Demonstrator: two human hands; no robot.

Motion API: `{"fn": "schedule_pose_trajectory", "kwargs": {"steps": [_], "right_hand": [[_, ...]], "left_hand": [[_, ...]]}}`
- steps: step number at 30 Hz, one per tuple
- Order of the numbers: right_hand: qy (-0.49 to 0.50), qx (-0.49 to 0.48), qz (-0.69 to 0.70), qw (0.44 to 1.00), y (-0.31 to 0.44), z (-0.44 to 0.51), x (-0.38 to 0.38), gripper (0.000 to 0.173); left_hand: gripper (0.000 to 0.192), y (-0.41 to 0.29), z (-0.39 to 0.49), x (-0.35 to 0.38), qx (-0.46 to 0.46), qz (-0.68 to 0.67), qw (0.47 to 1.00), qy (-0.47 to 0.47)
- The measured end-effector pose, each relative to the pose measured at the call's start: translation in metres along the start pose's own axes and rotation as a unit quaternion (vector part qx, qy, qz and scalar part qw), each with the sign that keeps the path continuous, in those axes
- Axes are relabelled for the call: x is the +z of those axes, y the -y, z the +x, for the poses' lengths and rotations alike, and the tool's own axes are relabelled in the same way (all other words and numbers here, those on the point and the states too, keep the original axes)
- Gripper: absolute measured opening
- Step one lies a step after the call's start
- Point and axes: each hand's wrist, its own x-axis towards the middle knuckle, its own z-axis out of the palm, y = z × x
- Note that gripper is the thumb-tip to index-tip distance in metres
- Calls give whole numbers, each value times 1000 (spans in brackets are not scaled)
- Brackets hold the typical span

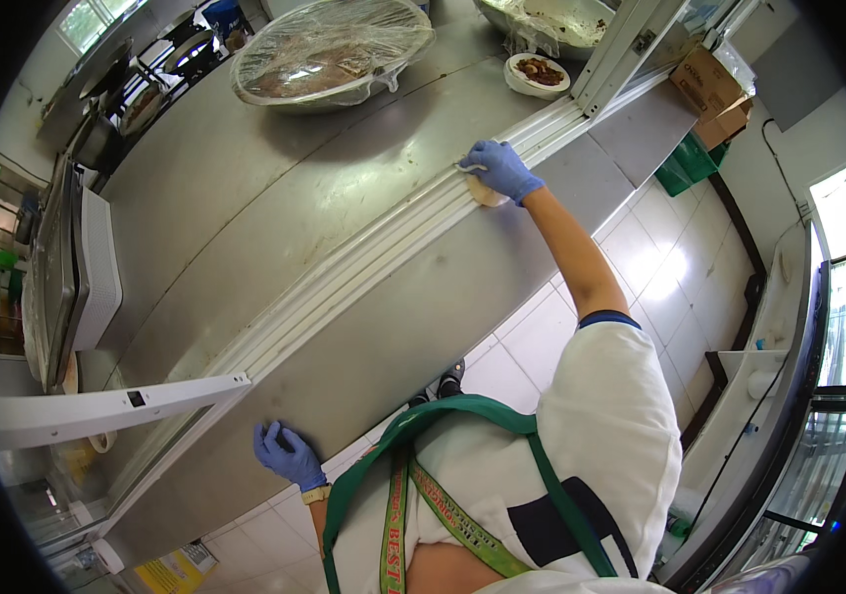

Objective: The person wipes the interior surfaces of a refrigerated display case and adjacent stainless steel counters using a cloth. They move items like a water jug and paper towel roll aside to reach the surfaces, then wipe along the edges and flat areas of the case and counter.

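My right hand [498, 171], in a blue glove, presses a whitish cloth [486, 194] onto the white sliding-window track [363, 256]. The cloth shows below the palm and between the fingers. The track runs diagonally along a stainless steel counter [423, 282]. At the near edge of that counter is my left hand [289, 454], gloved in blue with a pale watch at the wrist. Its fingers are loosely bent and hold nothing. Whether it touches the metal I cannot tell.
Beyond the track are a large plastic-wrapped bowl [334, 56], a small bowl of food [538, 73] and a metal basin [567, 26]. Window frames stand at the left [118, 405] and right [627, 56]. A white perforated basket [100, 267] leans beside trays. Right, a cardboard box [712, 93] sits above a green crate [690, 163].
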Motion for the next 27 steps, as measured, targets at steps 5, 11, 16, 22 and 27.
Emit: {"fn": "schedule_pose_trajectory", "kwargs": {"steps": [5, 11, 16, 22, 27], "right_hand": [[-71, -21, 12, 997, -34, -16, 2, 27], [-17, -133, -14, 991, 59, -13, 17, 33], [6, -64, -88, 994, 27, -16, 12, 39], [-35, 49, -131, 990, -65, -35, -21, 40], [85, 372, -366, 849, -118, -20, -67, 25]], "left_hand": [[21, -3, 3, 5, 0, 14, 1000, 9], [16, -5, 1, 4, -16, 8, 1000, 20], [16, 3, -3, 5, -11, 4, 1000, 20], [19, 4, 0, 5, 9, 51, 998, 26], [17, 0, 0, 5, 1, 44, 999, 25]]}}
